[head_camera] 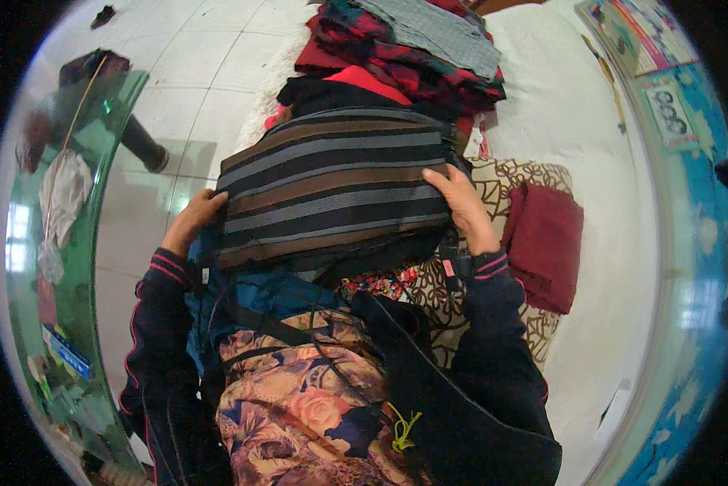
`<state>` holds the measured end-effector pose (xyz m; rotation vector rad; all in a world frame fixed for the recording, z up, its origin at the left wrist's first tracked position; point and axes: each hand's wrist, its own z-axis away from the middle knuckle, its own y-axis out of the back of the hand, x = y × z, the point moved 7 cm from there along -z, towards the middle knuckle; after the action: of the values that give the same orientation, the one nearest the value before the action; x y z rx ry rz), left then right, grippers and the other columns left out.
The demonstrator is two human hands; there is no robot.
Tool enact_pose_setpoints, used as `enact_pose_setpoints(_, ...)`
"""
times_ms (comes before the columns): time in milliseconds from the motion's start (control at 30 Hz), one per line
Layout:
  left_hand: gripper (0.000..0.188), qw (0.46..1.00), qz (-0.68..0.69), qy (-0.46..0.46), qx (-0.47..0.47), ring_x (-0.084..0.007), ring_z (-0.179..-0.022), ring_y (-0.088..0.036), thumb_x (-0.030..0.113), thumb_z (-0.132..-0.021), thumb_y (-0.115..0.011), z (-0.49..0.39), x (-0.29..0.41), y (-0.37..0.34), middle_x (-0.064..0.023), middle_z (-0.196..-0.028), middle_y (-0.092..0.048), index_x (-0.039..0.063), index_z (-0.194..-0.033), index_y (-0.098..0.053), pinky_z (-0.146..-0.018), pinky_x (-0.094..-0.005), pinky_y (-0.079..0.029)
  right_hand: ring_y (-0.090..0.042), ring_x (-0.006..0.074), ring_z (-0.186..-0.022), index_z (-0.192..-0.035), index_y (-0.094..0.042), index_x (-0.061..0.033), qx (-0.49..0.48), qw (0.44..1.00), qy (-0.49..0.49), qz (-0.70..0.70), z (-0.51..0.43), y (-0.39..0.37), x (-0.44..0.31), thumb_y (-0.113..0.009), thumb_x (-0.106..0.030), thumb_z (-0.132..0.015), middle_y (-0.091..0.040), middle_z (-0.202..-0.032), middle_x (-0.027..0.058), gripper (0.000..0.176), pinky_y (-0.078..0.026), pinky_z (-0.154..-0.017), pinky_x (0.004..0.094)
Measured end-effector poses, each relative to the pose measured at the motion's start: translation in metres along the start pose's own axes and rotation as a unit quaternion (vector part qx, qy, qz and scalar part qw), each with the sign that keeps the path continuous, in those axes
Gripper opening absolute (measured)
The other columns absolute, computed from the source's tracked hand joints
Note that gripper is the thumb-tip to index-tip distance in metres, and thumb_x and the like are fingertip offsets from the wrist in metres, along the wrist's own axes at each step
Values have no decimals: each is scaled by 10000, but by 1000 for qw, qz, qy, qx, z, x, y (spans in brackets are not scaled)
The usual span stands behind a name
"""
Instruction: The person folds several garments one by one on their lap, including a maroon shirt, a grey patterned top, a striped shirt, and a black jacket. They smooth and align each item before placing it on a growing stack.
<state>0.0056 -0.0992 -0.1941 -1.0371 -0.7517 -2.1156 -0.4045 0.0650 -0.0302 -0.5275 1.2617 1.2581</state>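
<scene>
A striped knit garment (333, 182) in black, grey and brown spreads before me, folded into a broad rectangle. My left hand (197, 215) grips its left edge, thumb on top. At the right edge, my right hand (461, 203) holds it the same way; the fingers of both hands are hidden beneath the cloth. Teal fabric (267, 294) lies under the near left part. Just beyond the striped piece is black cloth (327, 94) with a bit of bright red fabric (373, 82) showing. A folded maroon cloth (546, 246) rests to the right of my right hand.
Folded red-and-black garments (400, 67) with a grey knit piece (431, 36) on top are stacked at the far end. Patterned beige fabric (443, 297) lies on the white bedding (613, 243). A glass tabletop (118, 121) stands at left above the tiled floor (200, 48).
</scene>
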Motion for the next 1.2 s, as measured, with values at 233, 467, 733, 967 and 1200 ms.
enact_pose_setpoints(233, 441, 1000, 25, 8, 9, -137, -773, -517, 375, -882, -531, 12, 8, 0, -50, -913, -592, -11, -1095, -547, -671, -265, -415, -534, 141, -815, -1062, -534, -2, 58, 963, 239, 109, 38, -14, -74, -563, -244, -875, -606, -892, 98, 307, -437, -757, 285)
enact_pose_setpoints(467, 466, 999, -16, 40, 8, -127, -728, -499, 429, -893, -501, 33, 28, -9, -34, -896, -579, 17, -1109, -538, -640, -257, -409, -605, 274, -820, -1039, -555, -21, 176, 917, 74, 351, -9, 60, -14, -564, -258, -871, -635, -901, 125, 290, -459, -736, 339)
enact_pose_setpoints(733, 459, 993, 68, 92, 0, -112, -759, -496, 427, -895, -500, 45, 26, -14, -31, -905, -572, 11, -1087, -529, -651, -256, -417, -494, 337, -1135, -1241, -447, 57, 102, 958, -19, 267, -29, 80, 51, -554, -562, -796, -511, -1216, 251, 770, -386, -936, 381)
enact_pose_setpoints(967, 425, 991, 111, 5, 80, -149, -835, -522, 354, -859, -584, 45, 16, -12, -64, -953, -571, 5, -1086, -499, -741, -278, -436, -550, 223, -987, -1190, -468, 51, 18, 971, -45, 235, -17, 73, 30, -614, -436, -806, -573, -1098, 152, 637, -426, -853, 314)
enact_pose_setpoints(1200, 433, 955, 283, 63, -64, -190, -958, -569, 281, -831, -615, 45, 23, -34, -77, -1071, -588, 38, -1166, -488, -850, -327, -467, -541, 224, -1012, -1232, -429, 27, 47, 960, 53, 269, 1, 53, 4, -665, -343, -782, -567, -1115, 154, 628, -417, -888, 315)
